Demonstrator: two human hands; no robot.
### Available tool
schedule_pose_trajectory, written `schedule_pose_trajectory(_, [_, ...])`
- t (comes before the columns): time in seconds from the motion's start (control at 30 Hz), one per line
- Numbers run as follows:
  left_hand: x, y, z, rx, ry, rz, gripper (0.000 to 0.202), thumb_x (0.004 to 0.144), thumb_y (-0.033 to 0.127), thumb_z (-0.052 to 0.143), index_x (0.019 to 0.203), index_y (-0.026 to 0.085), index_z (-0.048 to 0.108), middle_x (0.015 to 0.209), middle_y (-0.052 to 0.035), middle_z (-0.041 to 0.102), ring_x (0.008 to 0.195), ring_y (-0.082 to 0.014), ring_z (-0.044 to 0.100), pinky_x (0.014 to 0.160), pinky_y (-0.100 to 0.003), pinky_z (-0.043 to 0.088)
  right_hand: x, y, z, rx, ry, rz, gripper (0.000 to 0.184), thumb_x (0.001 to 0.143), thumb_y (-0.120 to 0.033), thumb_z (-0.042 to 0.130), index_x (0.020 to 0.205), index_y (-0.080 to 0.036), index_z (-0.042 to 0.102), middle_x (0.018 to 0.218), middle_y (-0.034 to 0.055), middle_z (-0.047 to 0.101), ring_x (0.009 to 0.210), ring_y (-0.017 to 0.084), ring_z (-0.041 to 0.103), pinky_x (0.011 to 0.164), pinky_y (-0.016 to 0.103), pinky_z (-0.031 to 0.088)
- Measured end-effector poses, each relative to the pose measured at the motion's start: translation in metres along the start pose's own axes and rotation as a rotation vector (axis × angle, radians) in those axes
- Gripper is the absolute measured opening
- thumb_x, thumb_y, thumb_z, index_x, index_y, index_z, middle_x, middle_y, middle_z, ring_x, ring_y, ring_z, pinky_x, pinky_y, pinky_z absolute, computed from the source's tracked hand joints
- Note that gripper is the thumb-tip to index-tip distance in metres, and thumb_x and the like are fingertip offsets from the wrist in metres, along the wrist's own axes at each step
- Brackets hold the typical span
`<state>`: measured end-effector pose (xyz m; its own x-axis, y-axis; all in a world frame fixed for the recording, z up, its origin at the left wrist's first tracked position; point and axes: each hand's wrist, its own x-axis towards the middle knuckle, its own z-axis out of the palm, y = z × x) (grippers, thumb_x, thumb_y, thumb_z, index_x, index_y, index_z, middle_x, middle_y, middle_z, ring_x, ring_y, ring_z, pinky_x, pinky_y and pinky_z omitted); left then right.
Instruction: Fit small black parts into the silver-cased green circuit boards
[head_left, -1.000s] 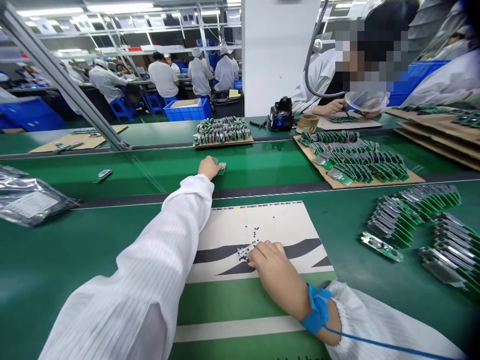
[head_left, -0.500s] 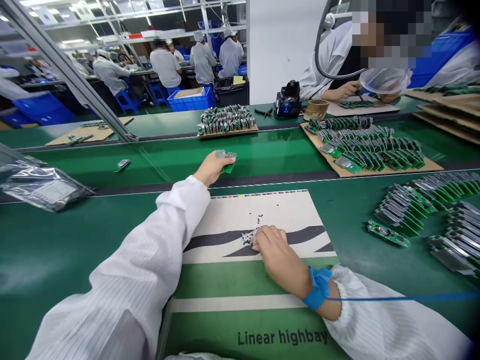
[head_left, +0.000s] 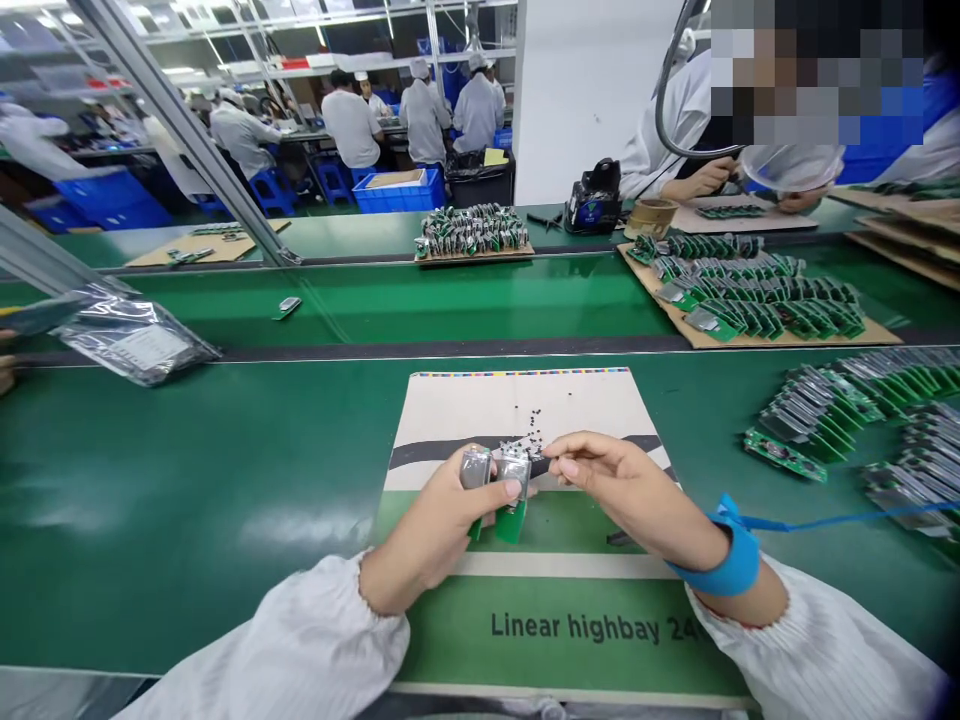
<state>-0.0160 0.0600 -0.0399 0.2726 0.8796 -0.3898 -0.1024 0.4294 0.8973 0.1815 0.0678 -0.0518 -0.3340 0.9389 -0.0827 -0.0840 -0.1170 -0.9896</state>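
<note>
My left hand (head_left: 439, 525) grips several small green circuit boards with silver metal casings; two casings (head_left: 476, 468) (head_left: 514, 468) stand side by side above my fingers. My right hand (head_left: 622, 490) reaches in from the right, its thumb and forefinger pinched together beside the right casing. Anything tiny between those fingertips is too small to make out. Just beyond them, a scatter of small black parts (head_left: 529, 435) lies on a printed card (head_left: 465, 410). A blue strap (head_left: 739, 560) circles my right wrist.
Rows of green boards (head_left: 806, 415) lie on the belt to the right, and more sit on cardboard (head_left: 750, 290) beyond. A plastic bag (head_left: 135, 340) lies at left. Across the belt, a co-worker (head_left: 675, 150) works at a magnifier.
My left hand has come back from the far belt with the boards to above the card. My right hand has lifted from the scattered parts, and its fingers now pinch beside the boards.
</note>
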Motion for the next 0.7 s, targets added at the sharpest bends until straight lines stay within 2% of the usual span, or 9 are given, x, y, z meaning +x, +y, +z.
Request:
schedule_pose_trajectory(0.13, [-0.001,-0.017,0.007,0.053,0.083,0.148,0.027,0.073,0.026,0.073,0.076,0.018,0.047,0.07,0.0053,0.052,0.06,-0.0072,0.044,0.056,-0.02,0.035,-0.006,-0.002,0.003,-0.065,0.094,-0.046,0.022,0.079,-0.039,0.069,0.088,-0.02,0.068,0.082,0.0054,0.072,0.078,0.018,0.07,0.074,0.032,0.06])
schedule_pose_trajectory(0.2, [-0.004,-0.023,0.008,0.108,0.079,0.191,0.028,0.073,0.026,0.073,0.076,0.018,0.046,0.074,0.0043,0.054,0.063,-0.008,0.046,0.059,-0.021,0.037,-0.009,-0.001,0.005,-0.154,0.167,-0.126,0.016,0.081,-0.035,0.067,0.085,-0.02,0.068,0.083,0.0063,0.073,0.079,0.02,0.07,0.073,0.033,0.06])
schedule_pose_trajectory(0.27, [-0.008,-0.026,0.009,0.146,0.05,0.18,0.029,0.073,0.028,0.074,0.077,0.019,0.046,0.078,0.0021,0.058,0.065,-0.0097,0.05,0.06,-0.023,0.039,-0.012,0.0,0.007,-0.301,0.216,-0.251,0.01,0.083,-0.029,0.064,0.083,-0.021,0.07,0.087,0.0066,0.073,0.084,0.02,0.069,0.074,0.034,0.059])
schedule_pose_trajectory(0.4, [-0.015,-0.03,0.008,0.167,0.014,0.168,0.032,0.072,0.03,0.076,0.077,0.02,0.046,0.087,-0.0015,0.063,0.066,-0.0117,0.053,0.059,-0.025,0.041,-0.018,0.002,0.014,-0.469,0.161,-0.463,0.011,0.086,-0.017,0.061,0.087,-0.023,0.07,0.086,0.0048,0.07,0.08,0.017,0.065,0.067,0.03,0.057])
schedule_pose_trajectory(0.53, [-0.018,-0.029,0.007,0.217,0.009,0.198,0.033,0.07,0.032,0.078,0.076,0.021,0.048,0.088,-0.0012,0.064,0.069,-0.0128,0.054,0.061,-0.025,0.042,-0.022,0.001,0.019,-0.546,0.133,-0.563,0.018,0.087,-0.01,0.057,0.095,-0.023,0.066,0.085,0.0035,0.069,0.075,0.015,0.065,0.061,0.027,0.055])
schedule_pose_trajectory(0.7, [-0.021,-0.026,0.006,0.231,0.033,0.209,0.032,0.069,0.035,0.079,0.077,0.022,0.05,0.088,-0.0013,0.066,0.073,-0.0146,0.056,0.064,-0.026,0.044,-0.026,-0.006,0.018,-0.692,0.132,-0.67,0.02,0.086,-0.007,0.057,0.097,-0.022,0.063,0.082,0.0034,0.069,0.078,0.017,0.067,0.063,0.028,0.058])
